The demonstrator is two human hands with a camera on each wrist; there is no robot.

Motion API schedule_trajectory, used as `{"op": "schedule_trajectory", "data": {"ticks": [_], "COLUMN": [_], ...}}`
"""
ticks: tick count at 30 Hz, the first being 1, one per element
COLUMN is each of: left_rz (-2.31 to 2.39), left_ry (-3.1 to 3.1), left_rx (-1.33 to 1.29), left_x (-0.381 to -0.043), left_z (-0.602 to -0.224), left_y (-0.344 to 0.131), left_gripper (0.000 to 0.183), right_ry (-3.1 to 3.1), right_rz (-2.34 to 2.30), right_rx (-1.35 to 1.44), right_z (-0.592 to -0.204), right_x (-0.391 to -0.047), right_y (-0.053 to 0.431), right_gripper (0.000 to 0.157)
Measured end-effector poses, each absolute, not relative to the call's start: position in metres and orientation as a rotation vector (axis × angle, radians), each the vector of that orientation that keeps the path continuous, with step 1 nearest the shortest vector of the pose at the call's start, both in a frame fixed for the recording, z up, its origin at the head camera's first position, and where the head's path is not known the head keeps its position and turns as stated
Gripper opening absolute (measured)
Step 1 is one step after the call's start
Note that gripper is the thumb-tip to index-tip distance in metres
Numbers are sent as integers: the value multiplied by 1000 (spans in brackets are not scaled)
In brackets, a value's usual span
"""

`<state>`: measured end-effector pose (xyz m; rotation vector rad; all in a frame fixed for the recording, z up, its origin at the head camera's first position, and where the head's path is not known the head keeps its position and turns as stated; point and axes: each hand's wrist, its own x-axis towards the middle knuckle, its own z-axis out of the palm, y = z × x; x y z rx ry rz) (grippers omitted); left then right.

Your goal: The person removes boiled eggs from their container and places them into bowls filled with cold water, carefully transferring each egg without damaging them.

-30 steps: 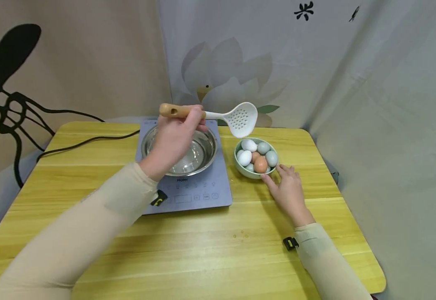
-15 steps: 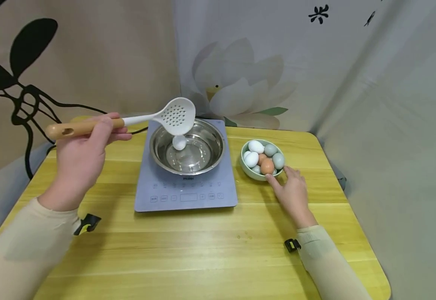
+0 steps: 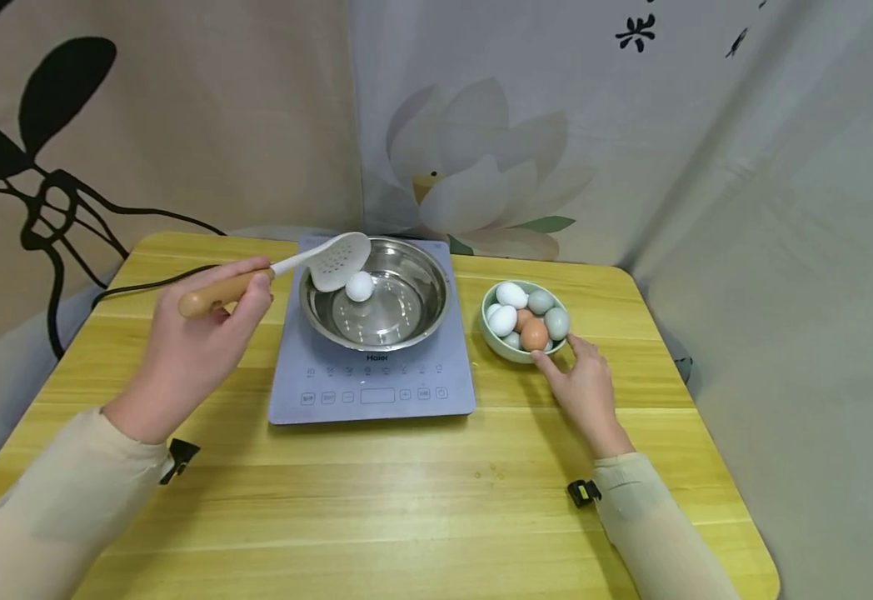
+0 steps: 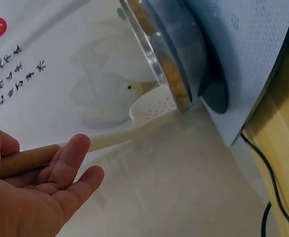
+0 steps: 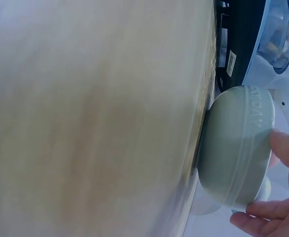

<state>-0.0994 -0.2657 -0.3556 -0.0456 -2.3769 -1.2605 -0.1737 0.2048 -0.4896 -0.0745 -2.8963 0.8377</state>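
In the head view my left hand (image 3: 200, 342) grips the wooden handle of a white slotted spoon (image 3: 341, 260). The spoon's perforated head dips over the left rim of a steel pot (image 3: 429, 312), close beside a white egg (image 3: 359, 287) in the pot. Whether spoon and egg touch, I cannot tell. My right hand (image 3: 582, 392) holds the near right rim of a pale green bowl (image 3: 507, 350), thumb in front and fingers at the side. White, bluish and brown eggs (image 3: 534, 335) fill the bowl. The right wrist view shows the thumb and fingertips against the bowl's rim.
Under the pot lies a flat induction cooker (image 3: 406, 407), its control panel facing me. A black cord (image 3: 155, 283) runs left from it over the wooden table (image 3: 406, 517). Printed curtains (image 3: 474, 108) hang close behind.
My left hand first moved left with the spoon, uncovering the pot and the white egg. Then the spoon's head tilted and lowered toward the pot's left side. My right hand stays at the bowl.
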Motion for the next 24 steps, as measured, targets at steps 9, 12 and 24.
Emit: {"op": "schedule_trajectory", "data": {"ticks": [9,12,24], "left_rz": [-1412,-1465,-1784], "left_ry": [-2448,-2476,-2495], "left_rx": [104,94,40], "left_x": [-108,-106,-104], "left_z": [-352,-349,-349], "left_y": [-266,-268,-271], "left_gripper": [38,39,43], "right_ry": [-2895,-2892,-2891], "right_rz": [838,835,831], "right_rx": [-71,-64,-59], "right_z": [-489,-490,-491], "right_x": [-174,-174,-174], "right_y": [204,204,205], "right_gripper": [85,85,85]}}
